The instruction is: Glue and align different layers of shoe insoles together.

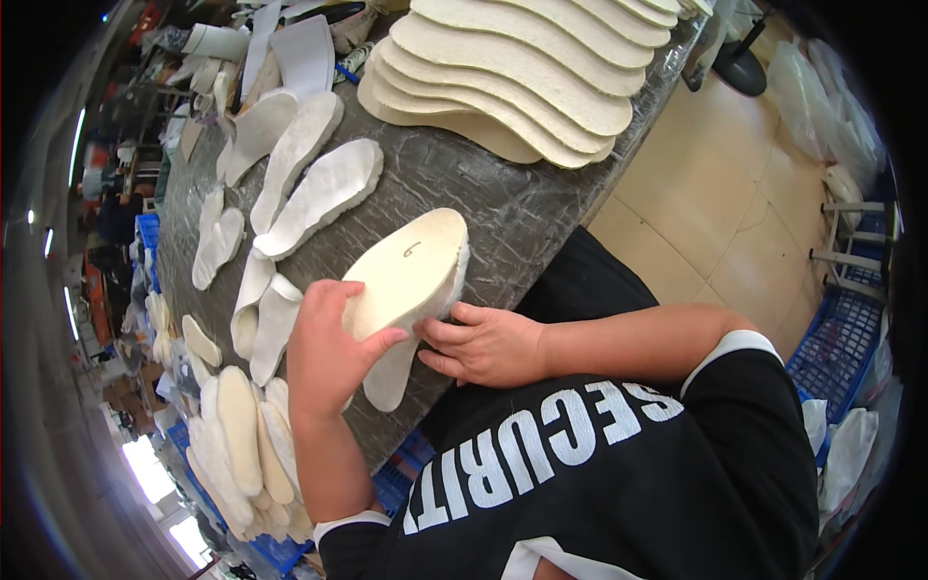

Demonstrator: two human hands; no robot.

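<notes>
Insole (pixel 411 266) sits between the left hand (pixel 329 343), thumb and fingers gripping its edge, and the right hand (pixel 498 346), curled at its fleecy side, grip unclear, presumably steadying it; stacked insoles (pixel 512 58) lie beyond both.

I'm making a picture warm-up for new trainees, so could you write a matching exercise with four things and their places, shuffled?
Things:
1. Marked insole
2. Overlapping row of insoles
3. Black shirt
4. Tan floor tiles

Places:
A. Along the bottom of the picture
B. To the right of the table
C. At the left hand and right hand
D. On the table, at the picture's top

Pairs: 1-C, 2-D, 3-A, 4-B
</notes>
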